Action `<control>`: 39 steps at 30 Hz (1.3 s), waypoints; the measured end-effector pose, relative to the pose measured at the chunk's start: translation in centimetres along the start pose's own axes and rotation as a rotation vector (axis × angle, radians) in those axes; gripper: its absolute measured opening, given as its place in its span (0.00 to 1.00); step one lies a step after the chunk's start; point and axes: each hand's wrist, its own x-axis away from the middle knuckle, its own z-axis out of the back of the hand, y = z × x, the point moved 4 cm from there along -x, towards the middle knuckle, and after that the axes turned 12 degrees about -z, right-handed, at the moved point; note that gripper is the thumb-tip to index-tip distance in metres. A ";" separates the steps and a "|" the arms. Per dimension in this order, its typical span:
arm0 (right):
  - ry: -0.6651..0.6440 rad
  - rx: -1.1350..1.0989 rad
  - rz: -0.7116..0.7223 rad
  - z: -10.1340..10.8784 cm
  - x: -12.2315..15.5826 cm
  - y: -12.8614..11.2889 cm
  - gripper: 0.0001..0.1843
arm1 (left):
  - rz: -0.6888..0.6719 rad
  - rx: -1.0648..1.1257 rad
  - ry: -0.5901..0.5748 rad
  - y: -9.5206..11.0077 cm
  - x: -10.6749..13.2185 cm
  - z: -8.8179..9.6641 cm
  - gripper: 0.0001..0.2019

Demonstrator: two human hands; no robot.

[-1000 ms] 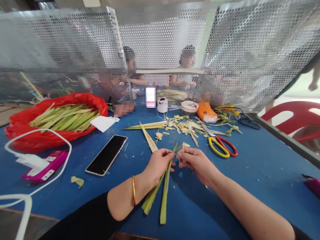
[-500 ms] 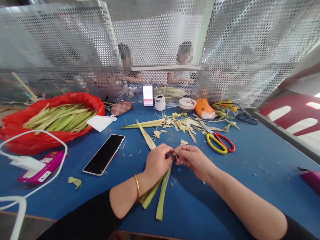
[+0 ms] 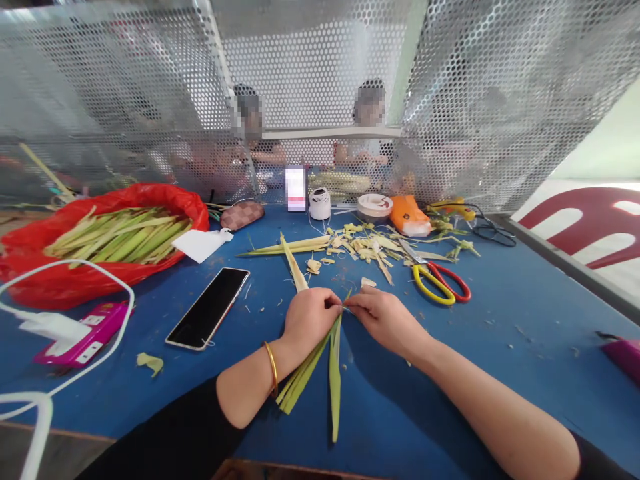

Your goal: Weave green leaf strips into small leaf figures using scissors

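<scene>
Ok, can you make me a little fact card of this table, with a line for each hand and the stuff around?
Left hand: pinching green strips
Right hand: fingertips together, seemingly on thin thread
Bag: red, open, holding leaves
Scissors: red and yellow handles, beside scraps
Phone: flat, dark screen
Table: blue

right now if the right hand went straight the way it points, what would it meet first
Probably the left hand, pinching green leaf strips just ahead of the right hand; exact depth is unclear.
</scene>
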 end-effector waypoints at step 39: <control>-0.080 -0.972 -0.112 -0.7 -0.9 0.5 0.14 | -0.137 0.270 -0.212 -0.9 -1.1 -1.2 0.12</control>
